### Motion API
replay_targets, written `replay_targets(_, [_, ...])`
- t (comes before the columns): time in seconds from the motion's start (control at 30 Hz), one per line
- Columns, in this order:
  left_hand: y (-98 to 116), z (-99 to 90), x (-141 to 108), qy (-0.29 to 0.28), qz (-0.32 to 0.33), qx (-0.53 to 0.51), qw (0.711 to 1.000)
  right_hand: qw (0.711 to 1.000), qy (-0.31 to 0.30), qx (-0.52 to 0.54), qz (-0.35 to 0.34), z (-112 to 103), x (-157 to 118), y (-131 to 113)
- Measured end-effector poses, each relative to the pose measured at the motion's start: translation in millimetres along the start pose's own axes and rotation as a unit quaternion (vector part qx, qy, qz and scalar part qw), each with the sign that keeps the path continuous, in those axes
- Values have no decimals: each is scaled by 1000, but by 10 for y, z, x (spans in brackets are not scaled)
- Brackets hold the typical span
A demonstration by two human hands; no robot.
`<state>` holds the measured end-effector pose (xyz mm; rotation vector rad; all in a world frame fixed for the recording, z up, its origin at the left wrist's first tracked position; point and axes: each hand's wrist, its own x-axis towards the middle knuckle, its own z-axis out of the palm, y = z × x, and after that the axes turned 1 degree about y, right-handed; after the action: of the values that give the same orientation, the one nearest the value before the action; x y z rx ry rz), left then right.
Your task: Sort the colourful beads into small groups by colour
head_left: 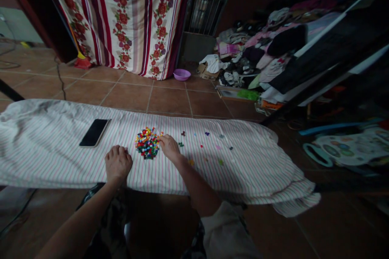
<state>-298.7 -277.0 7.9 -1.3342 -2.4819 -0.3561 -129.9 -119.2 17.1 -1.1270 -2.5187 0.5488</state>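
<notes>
- Beads (148, 145) lie heaped on the striped cloth (243, 174).
- Right hand (170, 147), at the heap's right edge: fingertips drawn close; whether they grip a bead, I can't tell.
- Left hand (118, 162), left of the heap: resting half open, nothing visible in it.
- Seemingly picking beads out; that calls for a fine pinch.

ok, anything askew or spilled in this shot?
Yes: the jumbled heap of mixed-colour clothing at back right, sprawling onto the brown tiled floor. The white striped cloth also hangs bunched and folded at its right end. The pile of tiny multicoloured pieces looks compact, not spilled.
</notes>
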Motion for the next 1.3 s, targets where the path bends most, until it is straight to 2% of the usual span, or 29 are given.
replay_targets(0.27, [9,-14,5,-10,-4,-17,1000,999,-20,-41,29,16,28,-64])
replay_targets(0.5, [5,-6,0,0,-2,-11,1000,997,-17,-75,27,5,19,-86])
replay_targets(0.87, [12,-25,-5,-7,-5,-27,1000,998,34,33,29,-93,-157,-11])
replay_targets(0.97, [12,-35,-3,-12,-6,-30,999,996,65,46,34,-184,-212,133])
replay_targets(1.07, [9,-30,-4,-10,-9,-21,1000,992,103,42,53,-320,-304,389])
replay_targets(1.2, [18,-41,-7,-8,-5,-6,1000,983,149,-5,107,-542,-484,810])
replay_targets(1.3, [36,-76,-4,-14,-7,-5,1000,973,154,-64,158,-679,-617,1069])
